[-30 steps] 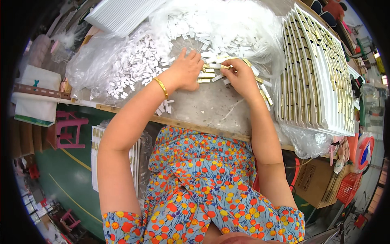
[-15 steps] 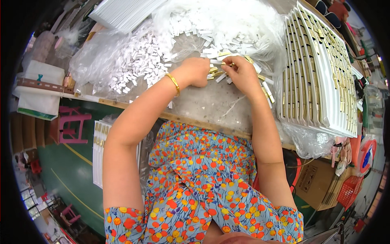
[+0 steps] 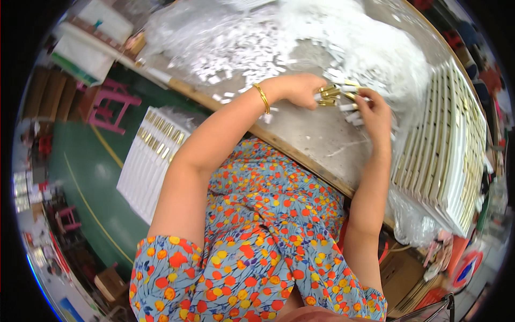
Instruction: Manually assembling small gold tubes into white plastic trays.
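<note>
Several gold-coloured pieces (image 3: 329,93), over the bench (image 3: 306,129), left hand's (image 3: 304,92) fingers closed around them; right hand (image 3: 375,114), fingers pinched on one small piece (image 3: 350,96). Apparently done: filled trays (image 3: 432,150), right. Left: heaped white pieces (image 3: 241,59). Since earlier frame: view swung, hands slightly farther apart.

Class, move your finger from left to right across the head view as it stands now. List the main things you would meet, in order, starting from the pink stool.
Pink stool → gold-coloured bracelet → left hand → gold-coloured pieces → right hand → row of white trays.
</note>
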Action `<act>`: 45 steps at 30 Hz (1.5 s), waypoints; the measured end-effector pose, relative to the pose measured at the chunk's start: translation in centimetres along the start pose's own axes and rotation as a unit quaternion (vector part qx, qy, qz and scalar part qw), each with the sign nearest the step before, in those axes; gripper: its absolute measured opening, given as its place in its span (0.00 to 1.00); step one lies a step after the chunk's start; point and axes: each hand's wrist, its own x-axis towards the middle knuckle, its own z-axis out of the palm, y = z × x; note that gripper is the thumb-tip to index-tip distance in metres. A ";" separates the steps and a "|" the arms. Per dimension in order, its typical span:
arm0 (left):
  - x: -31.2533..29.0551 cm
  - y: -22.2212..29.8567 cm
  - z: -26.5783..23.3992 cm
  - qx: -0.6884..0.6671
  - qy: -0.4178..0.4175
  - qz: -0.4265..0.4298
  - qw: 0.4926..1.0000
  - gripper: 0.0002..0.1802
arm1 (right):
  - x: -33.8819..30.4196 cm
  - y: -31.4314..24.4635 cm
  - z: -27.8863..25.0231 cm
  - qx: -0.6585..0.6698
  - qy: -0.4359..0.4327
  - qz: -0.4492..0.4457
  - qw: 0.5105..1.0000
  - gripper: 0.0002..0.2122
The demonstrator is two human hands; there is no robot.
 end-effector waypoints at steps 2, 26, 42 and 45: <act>-3.2 -0.7 -0.5 -0.076 0.032 0.014 0.997 0.20 | 0.7 2.7 -0.3 0.020 0.009 -0.008 1.000 0.11; -45.0 -14.5 16.6 0.237 0.235 -0.630 0.701 0.27 | -1.6 0.9 0.6 0.036 -0.071 0.033 0.996 0.12; -42.9 -13.3 18.7 0.199 0.461 -0.577 0.645 0.22 | -1.4 2.4 1.1 0.044 -0.099 0.069 0.992 0.12; -45.2 -13.4 19.6 0.172 0.432 -0.501 0.729 0.19 | -1.5 2.3 0.9 0.027 -0.102 0.072 0.992 0.12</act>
